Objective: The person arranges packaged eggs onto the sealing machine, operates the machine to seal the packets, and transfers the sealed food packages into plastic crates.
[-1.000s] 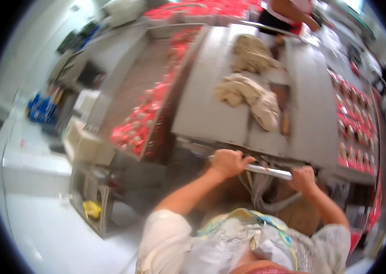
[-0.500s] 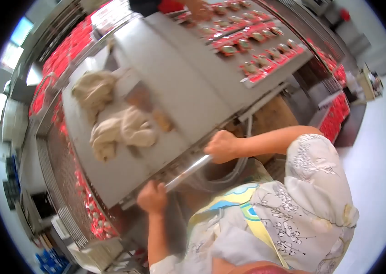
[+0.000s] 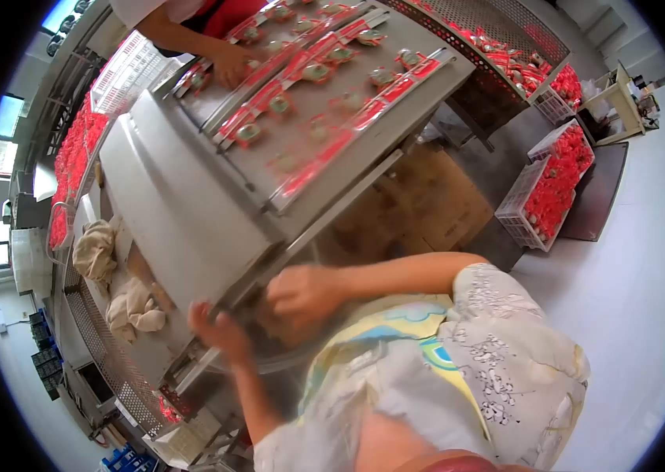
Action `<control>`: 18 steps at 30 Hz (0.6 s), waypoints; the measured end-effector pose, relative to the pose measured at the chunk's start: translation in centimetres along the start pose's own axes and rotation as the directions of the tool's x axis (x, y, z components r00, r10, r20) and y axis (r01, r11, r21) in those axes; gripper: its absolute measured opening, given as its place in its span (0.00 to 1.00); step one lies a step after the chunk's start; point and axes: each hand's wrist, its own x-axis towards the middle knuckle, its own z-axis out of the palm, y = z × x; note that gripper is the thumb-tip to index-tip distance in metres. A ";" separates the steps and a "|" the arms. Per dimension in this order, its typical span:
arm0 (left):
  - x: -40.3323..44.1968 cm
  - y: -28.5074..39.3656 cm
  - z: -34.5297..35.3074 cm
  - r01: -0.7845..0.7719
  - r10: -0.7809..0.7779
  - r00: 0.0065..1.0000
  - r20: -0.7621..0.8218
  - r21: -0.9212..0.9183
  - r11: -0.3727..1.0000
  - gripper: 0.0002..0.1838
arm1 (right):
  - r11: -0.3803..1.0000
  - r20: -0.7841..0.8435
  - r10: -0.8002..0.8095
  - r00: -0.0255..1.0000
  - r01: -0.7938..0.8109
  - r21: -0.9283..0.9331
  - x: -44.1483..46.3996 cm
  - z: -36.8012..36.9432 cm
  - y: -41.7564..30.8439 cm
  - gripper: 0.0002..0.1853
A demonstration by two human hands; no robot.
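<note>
My left hand is near the front edge of a steel machine's lid, fingers apart, with nothing seen in it. To its right, my right hand has bent fingers, blurred by motion; whether it holds anything is unclear. Both are just in front of the metal front rail, and contact with it cannot be made out. Right of the lid, a steel bed carries rows of red-and-clear packets with round, greyish-green contents. Some packets nearest me look hazy.
Another person's hand is over the packets at the far side. Beige cloths lie at the left. A cardboard sheet lies below the machine. Crates of red packets stand on the floor at right; a perforated metal bin is behind.
Both hands have come off the silvery bar they gripped and moved left in view. The view has shifted, so the packets appear nearer and the cloths farther left.
</note>
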 end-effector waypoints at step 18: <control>10.9 12.3 33.3 0.079 -0.386 0.777 0.497 0.532 0.843 0.43 | 0.025 -0.522 0.705 0.481 -0.752 -0.658 -14.7 -37.4 21.5 0.55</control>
